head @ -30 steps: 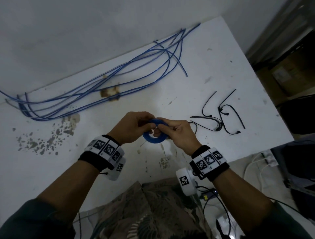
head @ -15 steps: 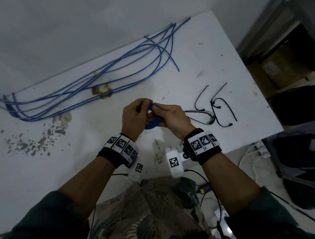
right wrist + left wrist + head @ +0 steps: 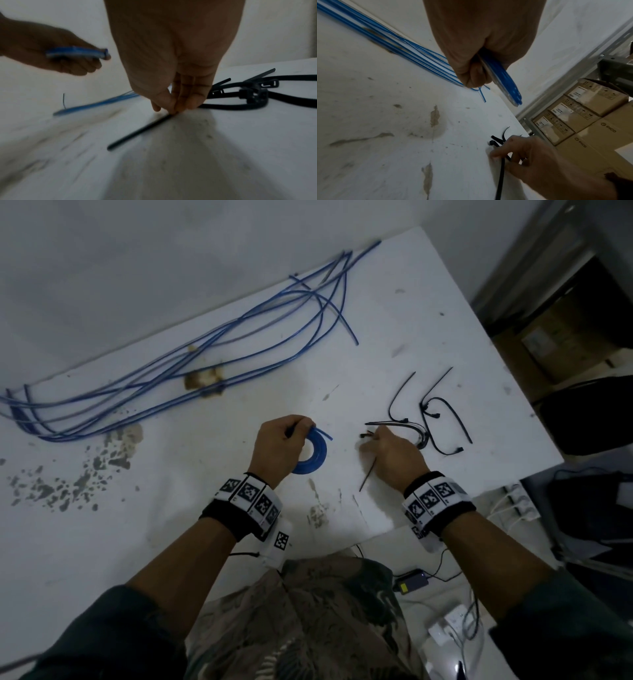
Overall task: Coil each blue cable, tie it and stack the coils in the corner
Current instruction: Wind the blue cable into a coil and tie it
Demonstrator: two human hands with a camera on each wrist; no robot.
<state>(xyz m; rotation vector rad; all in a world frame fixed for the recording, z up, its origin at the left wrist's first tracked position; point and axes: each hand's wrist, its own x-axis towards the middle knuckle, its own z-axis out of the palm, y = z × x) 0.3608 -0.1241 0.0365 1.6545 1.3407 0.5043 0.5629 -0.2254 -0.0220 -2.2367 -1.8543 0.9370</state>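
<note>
Now I am leaning over the white, stained surface (image 3: 394, 337), which is carrying everything I am working with. Along its far edge, well beyond the coil, the long loose blue cables (image 3: 191, 364) are lying in a spread bundle against the wall. Off the surface's right edge, cardboard boxes (image 3: 583, 119) are standing stacked on a shelf.

My left hand (image 3: 279, 445) is curling its fingers around one side of the blue coil (image 3: 313, 451), gripping it flat and holding it just above the surface, so that most of the ring is sticking out to the right of my knuckles. My right hand (image 3: 394, 455), well to the right of the coil, is reaching down with the fingers bunched together, and the fingertips (image 3: 176, 108) are pinching one black zip tie (image 3: 137, 132) against the surface; its tail is pointing back toward me. Just beyond that hand, farther from the coil, the other black zip ties (image 3: 438, 419) are lying in a small tangled heap, some looped and some pointing away.
</note>
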